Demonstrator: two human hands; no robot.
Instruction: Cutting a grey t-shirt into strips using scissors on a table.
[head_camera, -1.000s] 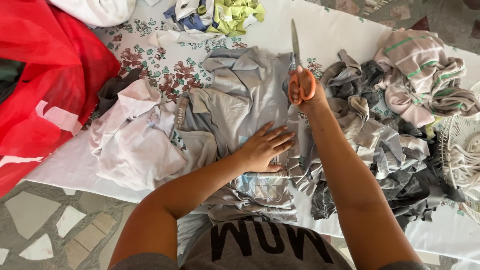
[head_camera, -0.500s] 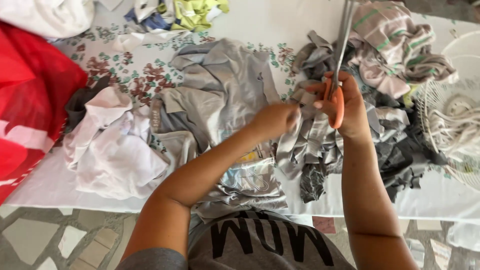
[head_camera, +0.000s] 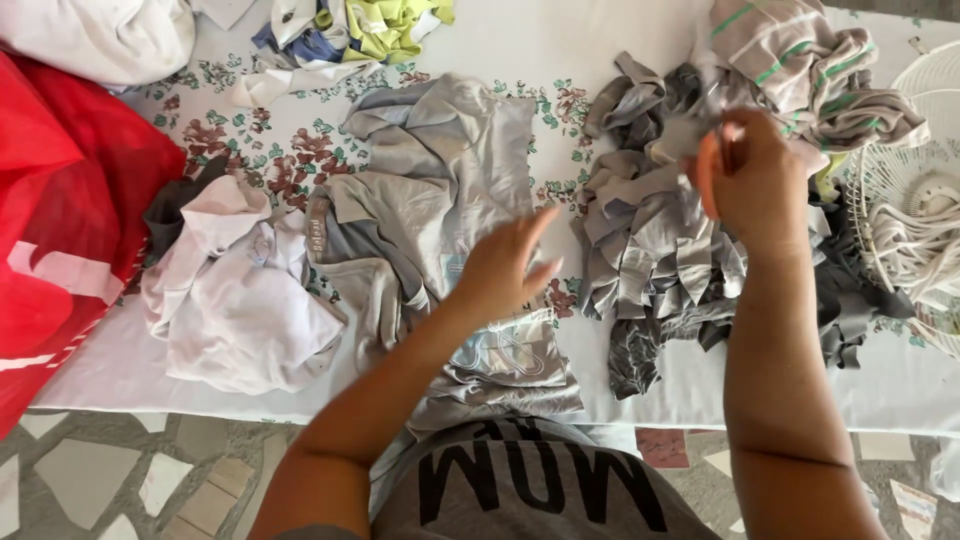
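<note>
Fingers of the right hand grip orange scissors; left hand, fingers spread and empty, hovers over the grey shirt, strip pile at its 3 o'clock.

The table is covered with a white cloth printed with dark red flowers and stands on a floor of irregular pale stone pieces. On it a grey shirt lies spread in the middle, with a crumpled white garment to its left beside a red bag, and a heap of grey fabric strips to its right. Along the far edge lie a bundle of blue, white and yellow-green cloth and a striped beige garment, and a white wire basket sits at the right end.
</note>
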